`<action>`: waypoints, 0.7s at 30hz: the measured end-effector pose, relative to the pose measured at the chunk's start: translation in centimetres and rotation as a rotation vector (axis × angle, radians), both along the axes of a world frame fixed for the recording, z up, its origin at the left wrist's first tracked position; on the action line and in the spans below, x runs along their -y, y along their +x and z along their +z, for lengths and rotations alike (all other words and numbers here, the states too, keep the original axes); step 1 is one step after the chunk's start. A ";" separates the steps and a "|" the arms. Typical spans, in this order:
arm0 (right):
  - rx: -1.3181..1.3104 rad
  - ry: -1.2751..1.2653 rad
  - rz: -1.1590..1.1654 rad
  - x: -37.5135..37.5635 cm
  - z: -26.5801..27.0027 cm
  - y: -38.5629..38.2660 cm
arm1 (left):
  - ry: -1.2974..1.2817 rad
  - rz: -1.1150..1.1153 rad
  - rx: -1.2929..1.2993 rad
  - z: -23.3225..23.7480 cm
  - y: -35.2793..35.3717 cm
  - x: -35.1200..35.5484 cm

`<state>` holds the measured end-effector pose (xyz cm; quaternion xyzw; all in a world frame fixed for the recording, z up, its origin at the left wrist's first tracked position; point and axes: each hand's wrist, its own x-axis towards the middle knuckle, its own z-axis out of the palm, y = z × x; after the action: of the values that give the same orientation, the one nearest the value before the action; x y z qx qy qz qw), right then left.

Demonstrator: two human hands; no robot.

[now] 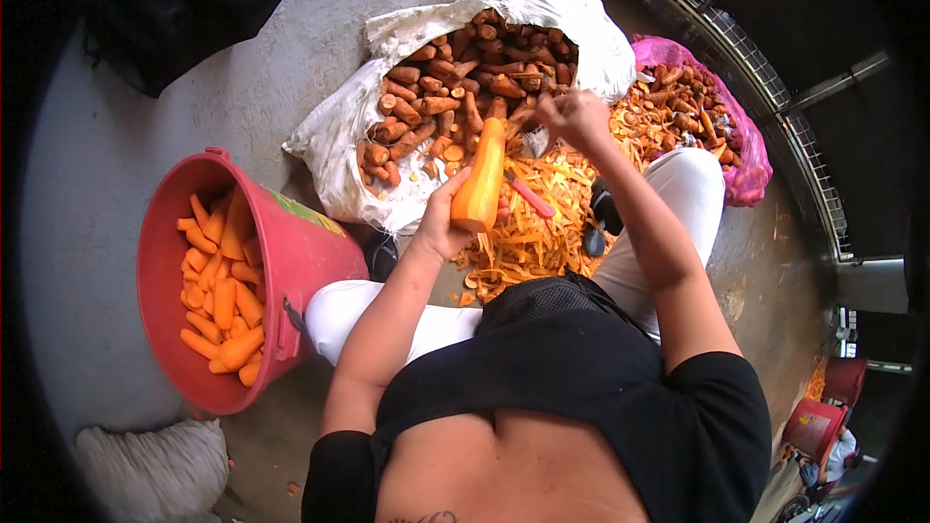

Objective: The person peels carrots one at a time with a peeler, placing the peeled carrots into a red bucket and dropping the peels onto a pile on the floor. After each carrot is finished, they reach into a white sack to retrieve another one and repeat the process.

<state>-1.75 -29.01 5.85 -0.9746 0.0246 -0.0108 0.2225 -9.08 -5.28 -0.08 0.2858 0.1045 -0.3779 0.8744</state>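
Observation:
My left hand (444, 221) is wrapped round a large peeled carrot (481, 184), bright orange, its narrow end pointing up and away. Up and to the right of it, my right hand (578, 120) is closed near the carrot's far end; what it grips is too blurred to make out. Beneath both hands lies a heap of orange peelings (533, 247), with a red-handled tool (532, 198) on it. Just beyond, an open white sack (334, 126) holds unpeeled, brownish carrots (441, 105).
On the left a red bucket (160, 320) holds peeled carrots (225, 300). A pink sack (751, 160) with carrot pieces stands at the right back. A grey-white sack (155, 470) lies at lower left. Another person (839, 455) and red tubs (812, 428) are at far lower right.

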 end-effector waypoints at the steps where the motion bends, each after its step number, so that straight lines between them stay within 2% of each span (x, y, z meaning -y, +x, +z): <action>1: 0.161 -0.019 0.104 -1.1 -1.4 -0.9 | -0.038 0.010 -0.007 -0.5 0.1 0.0; 3: 0.431 0.072 0.370 -3.8 -1.2 -3.4 | -0.110 0.027 -0.023 -1.6 0.3 -0.1; 4: 0.434 0.084 0.462 -4.7 -0.8 -4.2 | -0.039 0.089 -0.091 -1.2 0.3 0.1; 10: 0.575 0.063 0.658 -6.8 -0.8 -4.9 | 0.081 0.070 -0.093 -1.1 0.0 -0.4; 16: 0.567 0.089 0.583 -6.2 -1.2 -3.9 | 0.070 0.072 -0.029 -1.1 0.0 -0.2; 17: 0.461 0.019 0.496 -5.5 -1.7 -2.9 | 0.049 0.065 0.006 -1.4 0.0 -0.2; 19: 0.489 -0.061 0.261 -2.7 -4.4 0.1 | 0.016 -0.044 0.062 -1.1 -0.3 -0.6; 21: 0.258 -0.222 0.099 0.6 -3.1 1.7 | -0.007 -0.098 0.096 -0.8 -0.6 -0.7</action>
<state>0.00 -29.58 2.74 -0.9837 -0.0535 -0.1273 0.1153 -9.67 -4.57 -0.92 0.3052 0.0470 -0.4064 0.8599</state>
